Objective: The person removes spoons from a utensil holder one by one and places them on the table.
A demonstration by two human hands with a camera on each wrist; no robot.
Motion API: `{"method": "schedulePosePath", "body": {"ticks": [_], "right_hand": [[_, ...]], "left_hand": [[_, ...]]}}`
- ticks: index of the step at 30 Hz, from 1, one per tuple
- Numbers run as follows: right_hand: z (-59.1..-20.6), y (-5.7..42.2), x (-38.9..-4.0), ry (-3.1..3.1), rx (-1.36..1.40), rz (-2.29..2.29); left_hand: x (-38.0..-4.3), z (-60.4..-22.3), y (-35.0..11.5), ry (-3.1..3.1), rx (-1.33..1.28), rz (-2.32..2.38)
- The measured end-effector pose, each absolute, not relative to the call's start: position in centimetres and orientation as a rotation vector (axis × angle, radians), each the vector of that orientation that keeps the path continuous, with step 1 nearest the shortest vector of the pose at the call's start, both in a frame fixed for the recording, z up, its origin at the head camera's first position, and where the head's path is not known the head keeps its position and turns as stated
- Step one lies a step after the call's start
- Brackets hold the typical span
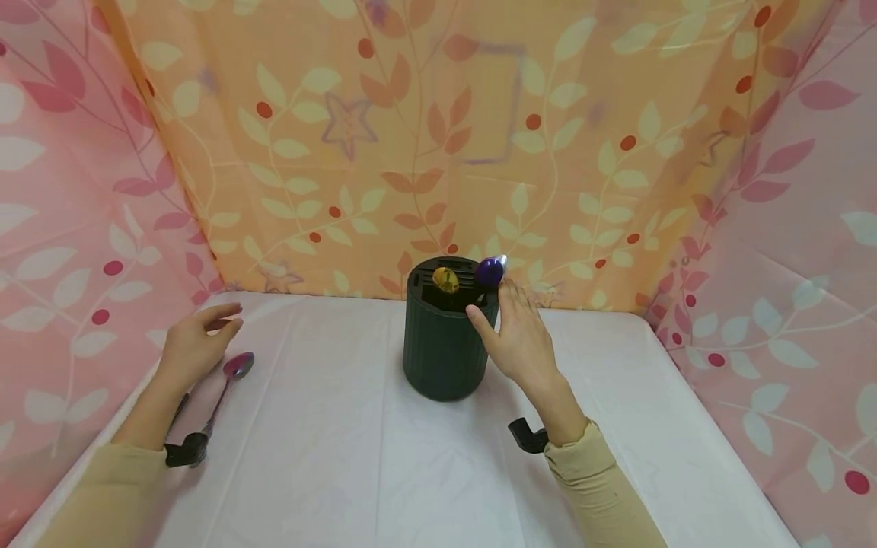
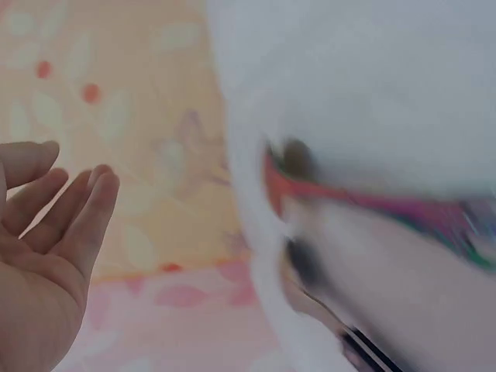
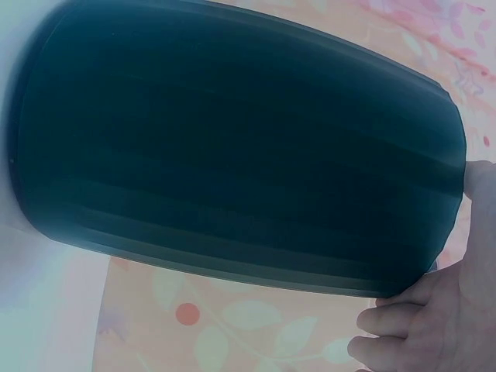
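A dark green ribbed utensil holder (image 1: 447,354) with a slotted top stands upright near the back of the table. A gold spoon (image 1: 445,280) and a purple spoon (image 1: 489,272) stick up out of it, and a silvery tip shows behind the purple one. My right hand (image 1: 524,335) is at the holder's right rim, thumb over the top edge and fingers straight along the side. To the left, my left hand (image 1: 195,346) hovers with loosely bent fingers, holding nothing. Beside it lies a shiny purple-red spoon (image 1: 238,366); a second, dark utensil (image 2: 372,353) lies next to that, partly hidden by my wrist.
A white cloth (image 1: 329,457) covers the table. Flower-patterned curtains close it in, orange cloth (image 1: 425,152) at the back and pink cloth (image 1: 788,266) at the sides. A black wrist mount (image 1: 527,436) juts from my right wrist, another (image 1: 185,450) from my left.
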State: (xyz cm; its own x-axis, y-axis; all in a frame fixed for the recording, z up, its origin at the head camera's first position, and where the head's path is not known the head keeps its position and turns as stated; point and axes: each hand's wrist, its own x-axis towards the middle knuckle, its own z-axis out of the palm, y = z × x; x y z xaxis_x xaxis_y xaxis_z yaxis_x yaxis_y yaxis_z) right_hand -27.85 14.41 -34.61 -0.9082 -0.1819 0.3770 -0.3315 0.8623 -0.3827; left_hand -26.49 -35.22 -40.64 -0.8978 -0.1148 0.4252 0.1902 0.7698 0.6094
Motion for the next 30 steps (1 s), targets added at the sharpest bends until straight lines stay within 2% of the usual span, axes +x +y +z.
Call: {"method": "schedulePosePath", "body": {"ticks": [7,20,30], "right_hand": [[-34.7,14.5,-27.8,-2.71,0.38,0.644],[-34.6,14.4,-27.9,-2.7,0.39,0.667],[-34.7,14.5,-27.9,-2.698,0.392,0.667]], "left_hand": [[-26.0,-37.6,-30.9,-2.297,-0.007,-1.174],[-26.0,-34.7,-23.1,-1.949,-0.312,-1.411],[-27.5,-33.4,-17.8,-1.879,-0.48,-1.54]]}}
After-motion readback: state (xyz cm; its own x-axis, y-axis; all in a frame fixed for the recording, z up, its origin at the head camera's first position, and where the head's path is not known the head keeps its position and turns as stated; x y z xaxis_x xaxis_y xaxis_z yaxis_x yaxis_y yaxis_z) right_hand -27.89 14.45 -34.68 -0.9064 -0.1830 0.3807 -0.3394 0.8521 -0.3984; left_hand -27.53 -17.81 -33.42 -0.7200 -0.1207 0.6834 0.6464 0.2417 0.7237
